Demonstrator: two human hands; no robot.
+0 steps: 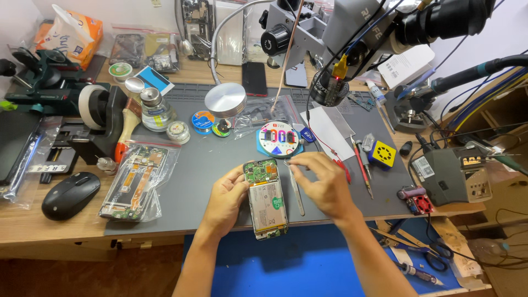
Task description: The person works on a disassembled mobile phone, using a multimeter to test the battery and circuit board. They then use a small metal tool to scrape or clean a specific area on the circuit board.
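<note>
Opened phone [266, 201] lies lengthwise away from viewer, seemingly circuit-board end farthest.

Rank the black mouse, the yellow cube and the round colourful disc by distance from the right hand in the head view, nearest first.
From the right hand:
1. Round colourful disc, just above the hand, toward the back of the mat.
2. Yellow cube, to the hand's right on the mat.
3. Black mouse, far left on the wooden desk, beyond the left hand.

Electronics repair workshop, microscope [385, 27], soldering station [454, 176]
</note>
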